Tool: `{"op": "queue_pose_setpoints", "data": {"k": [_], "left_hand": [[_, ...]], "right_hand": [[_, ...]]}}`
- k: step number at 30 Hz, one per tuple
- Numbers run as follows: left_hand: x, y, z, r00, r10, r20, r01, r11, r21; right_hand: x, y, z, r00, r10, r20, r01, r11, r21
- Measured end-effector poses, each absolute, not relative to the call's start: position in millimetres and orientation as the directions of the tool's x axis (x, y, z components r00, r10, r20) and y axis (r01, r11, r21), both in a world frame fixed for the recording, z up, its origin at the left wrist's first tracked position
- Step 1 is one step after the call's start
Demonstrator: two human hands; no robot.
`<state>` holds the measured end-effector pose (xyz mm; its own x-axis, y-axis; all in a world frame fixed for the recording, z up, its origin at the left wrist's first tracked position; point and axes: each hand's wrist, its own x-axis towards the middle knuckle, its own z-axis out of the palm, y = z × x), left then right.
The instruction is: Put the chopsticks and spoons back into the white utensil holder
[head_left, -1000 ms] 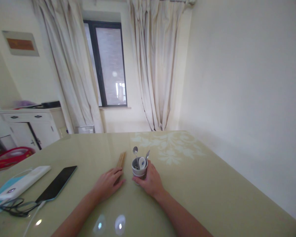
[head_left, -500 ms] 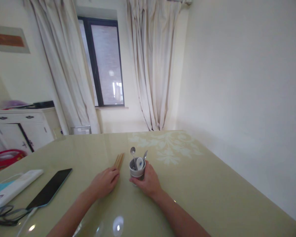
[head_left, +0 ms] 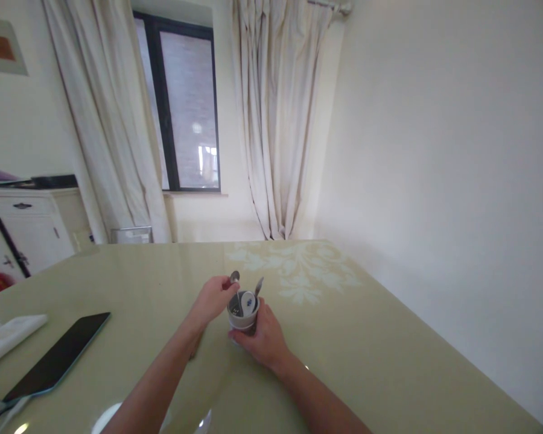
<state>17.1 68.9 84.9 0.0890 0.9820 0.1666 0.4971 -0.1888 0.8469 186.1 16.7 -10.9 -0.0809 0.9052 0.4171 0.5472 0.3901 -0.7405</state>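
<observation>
A small grey cup (head_left: pixel 243 317) stands on the pale green table (head_left: pixel 353 337). My right hand (head_left: pixel 263 339) is wrapped around its near side. In the cup are a metal spoon (head_left: pixel 234 276), a white ceramic spoon (head_left: pixel 248 299) and another metal handle (head_left: pixel 259 284). My left hand (head_left: pixel 212 299) is lifted off the table, and its fingertips pinch the metal spoon just below its bowl. The wooden chopsticks seen earlier beside the cup are hidden behind my left hand and forearm.
A black phone (head_left: pixel 57 355) and a white flat device (head_left: pixel 6 334) lie at the table's left. A white wall (head_left: pixel 434 150) runs along the table's right edge. Beyond the far edge are curtains (head_left: pixel 276 120), a window and a white cabinet (head_left: pixel 22 229).
My left hand left the chopsticks on the table, rose to the cup and took hold of the metal spoon. The right hand stayed on the cup. The view swung a little to the right.
</observation>
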Motion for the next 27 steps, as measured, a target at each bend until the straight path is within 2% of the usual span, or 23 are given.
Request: {"op": "queue_pose_setpoints", "data": {"k": [5,9,12,16,20,23,27], "left_hand": [[1,70,100,-0.003,0.972,0.234,0.120,-0.232,0.965],[-30,74,115,-0.195,0.940,0.281,-0.127,-0.309,0.943],[-57,84,111,-0.316,0.912,0.262,-0.187,-0.331,0.925],[-86,97,84,-0.306,0.944,0.124,-0.037,-0.142,0.989],[-100,105,49,-0.259,0.965,0.027,0.189,0.023,0.982],[-102,108,30,-0.274,0.961,0.026,0.313,0.063,0.948],[-105,111,15,-0.281,0.960,0.009,0.408,0.111,0.906]], "right_hand": [[186,16,-7,-0.076,0.913,0.400,0.538,0.375,-0.755],[187,17,-10,-0.077,0.910,0.407,0.537,0.382,-0.753],[191,17,-14,-0.090,0.898,0.430,0.468,0.419,-0.778],[198,24,-3,0.008,0.853,0.523,0.334,0.490,-0.805],[201,47,35,0.215,0.856,0.470,0.335,0.387,-0.859],[204,64,63,0.155,0.886,0.436,0.414,0.343,-0.843],[208,75,78,0.083,0.897,0.434,0.418,0.364,-0.833]]}}
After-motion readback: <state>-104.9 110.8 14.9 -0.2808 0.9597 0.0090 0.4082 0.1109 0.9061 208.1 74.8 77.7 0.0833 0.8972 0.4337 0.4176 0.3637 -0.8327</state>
